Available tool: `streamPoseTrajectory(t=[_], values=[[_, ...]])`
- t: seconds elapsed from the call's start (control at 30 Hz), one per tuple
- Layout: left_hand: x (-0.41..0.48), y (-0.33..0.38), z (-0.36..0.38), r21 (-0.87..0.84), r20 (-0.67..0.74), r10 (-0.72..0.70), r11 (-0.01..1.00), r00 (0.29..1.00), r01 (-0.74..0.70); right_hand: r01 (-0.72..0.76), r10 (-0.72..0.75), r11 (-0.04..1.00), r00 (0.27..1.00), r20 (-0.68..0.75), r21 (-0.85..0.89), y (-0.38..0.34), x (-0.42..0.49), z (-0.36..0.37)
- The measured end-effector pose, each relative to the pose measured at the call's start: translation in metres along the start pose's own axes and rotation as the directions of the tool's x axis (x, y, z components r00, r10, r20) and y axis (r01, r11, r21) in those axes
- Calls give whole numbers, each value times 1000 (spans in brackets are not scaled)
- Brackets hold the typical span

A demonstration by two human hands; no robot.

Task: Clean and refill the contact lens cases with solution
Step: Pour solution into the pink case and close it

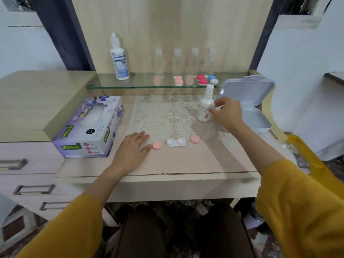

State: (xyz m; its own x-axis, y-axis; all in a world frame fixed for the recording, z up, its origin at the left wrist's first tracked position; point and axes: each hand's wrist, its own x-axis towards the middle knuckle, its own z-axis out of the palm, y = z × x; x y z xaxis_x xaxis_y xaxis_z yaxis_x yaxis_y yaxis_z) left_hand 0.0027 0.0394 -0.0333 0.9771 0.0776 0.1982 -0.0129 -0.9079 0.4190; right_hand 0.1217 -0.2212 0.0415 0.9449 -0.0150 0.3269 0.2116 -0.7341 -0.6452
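Tissue box (89, 127), lace mat (163, 118), glass shelf (145, 85), white box (249, 92) (lid open)

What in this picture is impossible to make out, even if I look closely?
- Head view: whether the white lens case holds liquid; too small.
- Head view: whether the right hand grips the small white bottle or only touches it; the fingers are blurred.
- Head view: part of the open white box; the right hand covers it.
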Motion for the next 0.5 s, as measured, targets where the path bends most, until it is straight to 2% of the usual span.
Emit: streamPoseTrajectory(t=[0.13, 0.27, 0.5], values=[[0, -1, 1, -12, -25, 6, 1000, 1000, -7, -46, 45, 999, 999, 19, 25, -2, 21, 5], [-1, -1, 2, -21, -46, 1, 1000, 999, -2, -90, 75, 986, 991, 113, 140, -2, 30, 17], [0, -3, 3, -30, -57, -4, 1000, 998, 2, -115, 75, 942, 988, 137, 316, 1, 20, 21]])
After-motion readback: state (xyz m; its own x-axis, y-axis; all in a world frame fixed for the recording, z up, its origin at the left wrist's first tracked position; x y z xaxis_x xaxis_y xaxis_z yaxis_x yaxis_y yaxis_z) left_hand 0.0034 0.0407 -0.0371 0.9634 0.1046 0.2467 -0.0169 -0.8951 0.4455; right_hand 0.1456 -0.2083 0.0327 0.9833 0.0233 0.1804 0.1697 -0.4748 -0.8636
